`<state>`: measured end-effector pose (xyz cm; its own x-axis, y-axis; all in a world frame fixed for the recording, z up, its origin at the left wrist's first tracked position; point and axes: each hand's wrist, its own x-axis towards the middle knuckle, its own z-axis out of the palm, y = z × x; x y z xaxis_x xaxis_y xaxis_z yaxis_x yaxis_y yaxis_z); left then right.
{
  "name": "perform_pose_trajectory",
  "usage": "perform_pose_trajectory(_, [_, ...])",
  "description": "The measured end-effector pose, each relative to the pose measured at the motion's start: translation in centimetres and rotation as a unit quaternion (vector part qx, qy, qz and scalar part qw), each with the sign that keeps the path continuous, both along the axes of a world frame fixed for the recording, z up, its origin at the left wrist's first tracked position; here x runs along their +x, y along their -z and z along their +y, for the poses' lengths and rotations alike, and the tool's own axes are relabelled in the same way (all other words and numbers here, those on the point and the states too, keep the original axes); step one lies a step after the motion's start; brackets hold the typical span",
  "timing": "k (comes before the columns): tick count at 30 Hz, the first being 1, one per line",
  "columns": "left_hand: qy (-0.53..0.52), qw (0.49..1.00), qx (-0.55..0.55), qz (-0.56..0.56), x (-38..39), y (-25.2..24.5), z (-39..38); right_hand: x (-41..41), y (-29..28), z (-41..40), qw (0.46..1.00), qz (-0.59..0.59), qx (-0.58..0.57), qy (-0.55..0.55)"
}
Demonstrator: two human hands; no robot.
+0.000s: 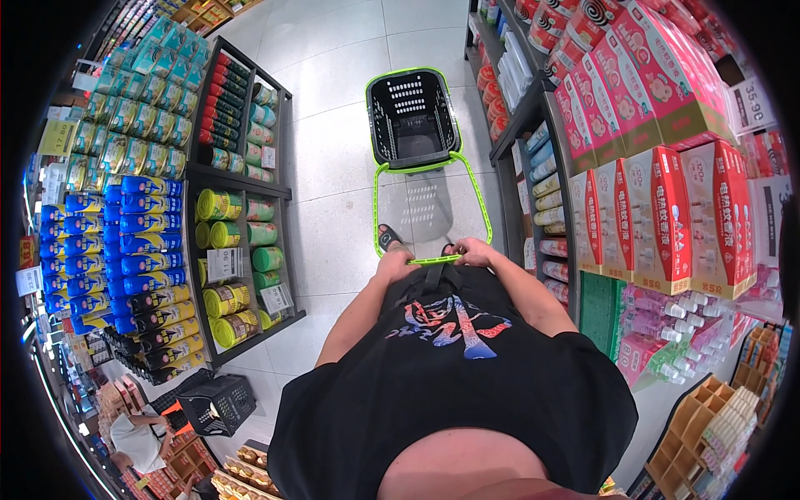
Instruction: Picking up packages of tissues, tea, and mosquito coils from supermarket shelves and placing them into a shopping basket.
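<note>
A black plastic rolling shopping basket (412, 119) with a lime-green rim stands on the tiled floor in front of me, with no goods visible in it. Its long lime-green pull handle (377, 209) stretches back to my waist. My left hand (396, 261) is closed around the handle's crossbar near one corner, and my right hand (474, 252) grips the same bar near the other corner. Both sit close against the front of my black T-shirt. Parts of my dark sandals (390, 237) show just beyond the bar.
Shelves on the left hold green and yellow rolls (228, 300) and blue bottles (150, 225). Stacked red and pink boxes (669, 212) fill the right shelves. Pale floor tiles (331, 144) run between them. Behind, at lower left, are a person (140, 440) and another black basket (219, 403).
</note>
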<state>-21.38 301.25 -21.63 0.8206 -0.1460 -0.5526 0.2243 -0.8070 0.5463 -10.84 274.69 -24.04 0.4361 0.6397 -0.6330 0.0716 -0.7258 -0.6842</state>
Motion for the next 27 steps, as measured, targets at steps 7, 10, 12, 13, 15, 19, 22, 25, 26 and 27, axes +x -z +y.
perform_pose_trajectory(7, [0.016, 0.998, -0.013, -0.053, -0.1, 0.4, 0.2, 0.0, 0.7, -0.1, 1.0, -0.025, 0.002, -0.012])
perform_pose_trajectory(10, [-0.005, 1.0, -0.009, -0.012, 0.0, -0.2, -0.1, 0.0, 0.8, -0.2, 1.0, -0.025, -0.002, -0.014])
perform_pose_trajectory(12, [-0.005, 1.0, -0.005, -0.014, -0.1, -0.2, -0.1, 0.0, 0.7, -0.2, 1.0, -0.02, 0.0, -0.015])
perform_pose_trajectory(13, [-0.005, 1.0, -0.005, -0.014, 0.0, -0.1, -0.1, 0.0, 0.7, -0.2, 1.0, -0.014, 0.001, -0.016])
perform_pose_trajectory(15, [-0.006, 1.0, 0.002, 0.009, 0.0, 0.0, -0.1, 0.0, 0.7, -0.2, 1.0, -0.019, 0.0, -0.017])
perform_pose_trajectory(19, [-0.003, 1.0, -0.005, -0.003, 0.0, 0.0, -0.1, 0.0, 0.5, -0.2, 1.0, -0.022, -0.004, -0.017])
perform_pose_trajectory(22, [-0.005, 1.0, -0.005, 0.001, 0.1, 0.1, -0.1, 0.1, 0.3, -0.2, 1.0, -0.015, -0.011, -0.017])
perform_pose_trajectory(25, [-0.003, 1.0, -0.007, 0.0, 0.2, 0.1, -0.1, 0.1, 0.2, -0.2, 0.999, -0.024, -0.014, -0.026])
perform_pose_trajectory(26, [-0.001, 1.0, -0.008, -0.001, 0.2, 0.1, -0.1, 0.1, 0.2, -0.2, 0.999, -0.024, -0.014, -0.026])
perform_pose_trajectory(27, [0.001, 1.0, -0.009, -0.001, 0.2, 0.0, -0.2, 0.1, 0.2, -0.2, 0.999, -0.024, -0.016, -0.024])
